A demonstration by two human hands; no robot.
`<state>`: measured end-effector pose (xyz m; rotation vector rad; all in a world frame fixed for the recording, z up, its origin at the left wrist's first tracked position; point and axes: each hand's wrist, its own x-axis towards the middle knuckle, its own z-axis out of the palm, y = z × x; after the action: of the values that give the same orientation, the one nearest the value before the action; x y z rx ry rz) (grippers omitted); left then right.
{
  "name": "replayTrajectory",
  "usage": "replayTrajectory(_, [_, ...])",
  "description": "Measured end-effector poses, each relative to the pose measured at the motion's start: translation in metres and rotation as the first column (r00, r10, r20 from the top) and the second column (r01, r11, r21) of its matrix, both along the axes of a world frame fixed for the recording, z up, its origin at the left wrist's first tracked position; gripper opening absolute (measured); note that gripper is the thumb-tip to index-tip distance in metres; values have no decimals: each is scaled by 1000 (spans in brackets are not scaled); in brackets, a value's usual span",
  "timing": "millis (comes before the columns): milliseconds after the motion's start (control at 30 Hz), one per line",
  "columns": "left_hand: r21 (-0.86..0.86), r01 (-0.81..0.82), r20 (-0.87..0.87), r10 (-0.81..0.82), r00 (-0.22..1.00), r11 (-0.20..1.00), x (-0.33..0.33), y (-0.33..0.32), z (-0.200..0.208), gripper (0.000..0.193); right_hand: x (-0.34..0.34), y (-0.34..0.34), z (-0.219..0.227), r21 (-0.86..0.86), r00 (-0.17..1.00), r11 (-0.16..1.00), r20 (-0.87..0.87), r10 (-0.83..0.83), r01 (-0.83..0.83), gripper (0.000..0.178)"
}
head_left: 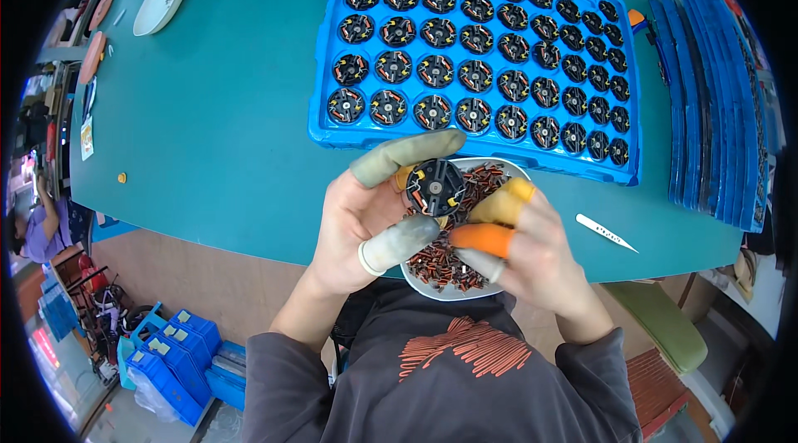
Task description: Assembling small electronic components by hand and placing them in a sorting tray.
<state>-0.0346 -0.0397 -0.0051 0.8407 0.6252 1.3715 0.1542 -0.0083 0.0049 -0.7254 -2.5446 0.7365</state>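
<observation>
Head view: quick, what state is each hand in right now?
Left hand: closed, holding a round black part between gloved thumb and finger.
Right hand: fingers bent over the white bowl; whether it holds anything cannot be told.

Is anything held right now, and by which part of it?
The left hand holds a round black part by its rim; whether the right hand holds anything cannot be told.

Your left hand (pixel 353 227) holds a round black part (pixel 435 187) over a white bowl (pixel 459 295) of tiny orange-and-black bits (pixel 434 267), with your right hand (pixel 530 245) near the part and a blue plastic tray (pixel 317 115) beyond.
</observation>
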Motion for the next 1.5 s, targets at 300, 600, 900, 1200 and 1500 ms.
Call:
replayTrajectory(300, [49, 7, -46, -4, 999, 999, 2, 2, -4, 54, 12, 4, 8, -733, 877, 678, -361, -317, -56, 15])
replayTrajectory(600, [77, 80, 58, -84, 995, 994, 11, 1, 0, 52, 9, 2, 4, -797, 729, 589, -481, -488, -131, 18])
replayTrajectory(900, [92, 152, 7, -153, 988, 984, 17, 4, -1, 49, 6, 0, 3, -801, 708, 598, -438, -555, -26, 14])
replayTrajectory(1200, [-7, 60, -134, -60, 989, 998, 22, 1, 12, 44, 7, 10, 2, -593, 852, 804, -442, -279, -44, 18])
replayTrajectory(1500, [-46, 61, -120, -66, 991, 997, 22, 4, 9, 44, 5, 11, 11, -440, 894, 893, -360, -269, 92, 23])
